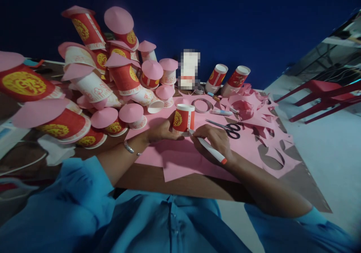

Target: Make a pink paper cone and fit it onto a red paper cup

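Upside down on the pink paper sheet (180, 159), a red paper cup (184, 118) with a yellow pattern stands near the middle. My left hand (163, 130) is closed round its lower left side. In my right hand (214, 138) is a white marker (211, 150) with an orange-red end, its tip close to the cup's lower right edge. Whether the tip touches the cup is too small to tell. Dark-handled scissors (228, 128) lie just to the right of my right hand.
Many cups with pink paper cones (131, 113) are piled at the left. Behind the sheet are a tape roll (202, 105), pens (220, 112) and two cup stacks (217, 78). Pink paper scraps (265, 113) cover the right side. A red stool (321, 95) stands beyond.
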### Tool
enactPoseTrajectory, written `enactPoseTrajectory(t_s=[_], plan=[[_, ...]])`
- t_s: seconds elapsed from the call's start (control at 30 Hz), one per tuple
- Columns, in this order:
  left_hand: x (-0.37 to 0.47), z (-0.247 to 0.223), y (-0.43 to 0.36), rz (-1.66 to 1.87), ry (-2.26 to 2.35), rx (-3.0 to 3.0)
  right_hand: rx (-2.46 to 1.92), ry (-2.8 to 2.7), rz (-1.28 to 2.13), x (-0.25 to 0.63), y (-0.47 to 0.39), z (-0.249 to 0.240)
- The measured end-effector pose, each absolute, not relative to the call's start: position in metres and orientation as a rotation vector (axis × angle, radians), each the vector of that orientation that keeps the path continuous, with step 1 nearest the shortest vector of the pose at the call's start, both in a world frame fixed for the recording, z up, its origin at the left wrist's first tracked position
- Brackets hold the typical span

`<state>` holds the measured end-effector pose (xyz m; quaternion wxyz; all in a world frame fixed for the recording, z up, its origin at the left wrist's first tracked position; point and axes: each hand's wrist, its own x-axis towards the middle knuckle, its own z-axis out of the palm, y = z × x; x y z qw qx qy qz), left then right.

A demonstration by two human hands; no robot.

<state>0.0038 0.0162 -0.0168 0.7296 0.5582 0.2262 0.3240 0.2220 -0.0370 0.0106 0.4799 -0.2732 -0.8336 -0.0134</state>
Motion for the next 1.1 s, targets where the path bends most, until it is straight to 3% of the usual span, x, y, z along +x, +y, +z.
enactPoseTrajectory(t_s=[1.1], plan=[[0.0028, -0.0226, 0.0189, 0.719, 0.445, 1.177, -0.696, -1.988, -0.123, 0.2200, -0.0362, 0.0112]])
